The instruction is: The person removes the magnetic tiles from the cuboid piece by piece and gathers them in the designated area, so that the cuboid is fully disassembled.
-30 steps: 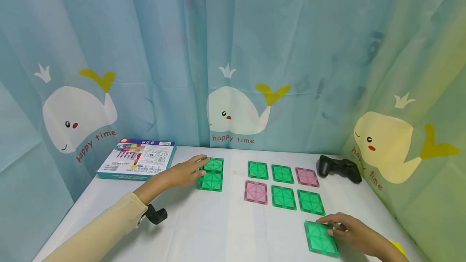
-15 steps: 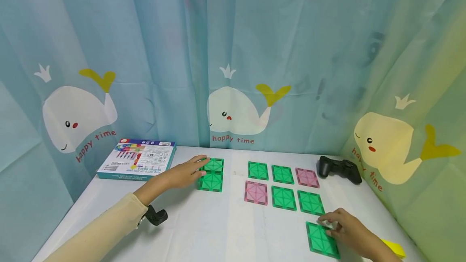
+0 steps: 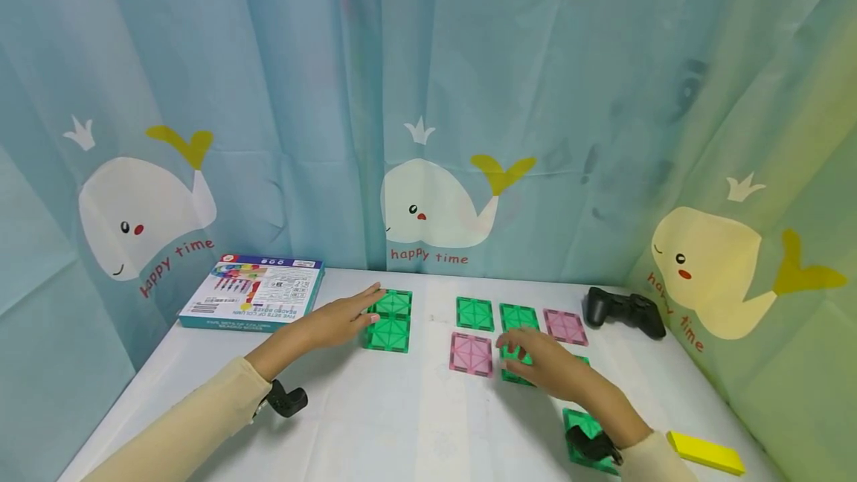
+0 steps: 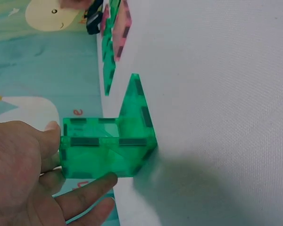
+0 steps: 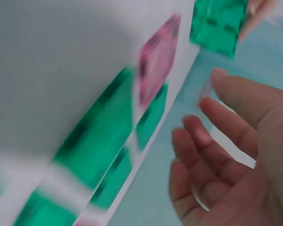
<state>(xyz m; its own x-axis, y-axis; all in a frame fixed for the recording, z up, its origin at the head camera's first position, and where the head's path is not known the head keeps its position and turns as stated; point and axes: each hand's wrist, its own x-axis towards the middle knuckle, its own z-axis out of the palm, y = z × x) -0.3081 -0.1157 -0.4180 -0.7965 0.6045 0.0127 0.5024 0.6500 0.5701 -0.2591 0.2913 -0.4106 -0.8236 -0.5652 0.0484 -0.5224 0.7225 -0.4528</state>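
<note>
Tabletop, white, against whale-print curtain; left hand around green tiles, right hand loose, half-curled.

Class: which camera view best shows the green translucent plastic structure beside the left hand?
The left wrist view: the green structure appears close up, its joined panels distinct. The head view shows it smaller; the right wrist view crops it at the top.

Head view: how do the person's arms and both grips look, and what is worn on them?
Left sleeve and right sleeve are pale cream and plain. Left device and right device, at the wrists, are small, black and rounded. Left grip and right grip are bare: no glove or ring shows. I see no cable.
</note>
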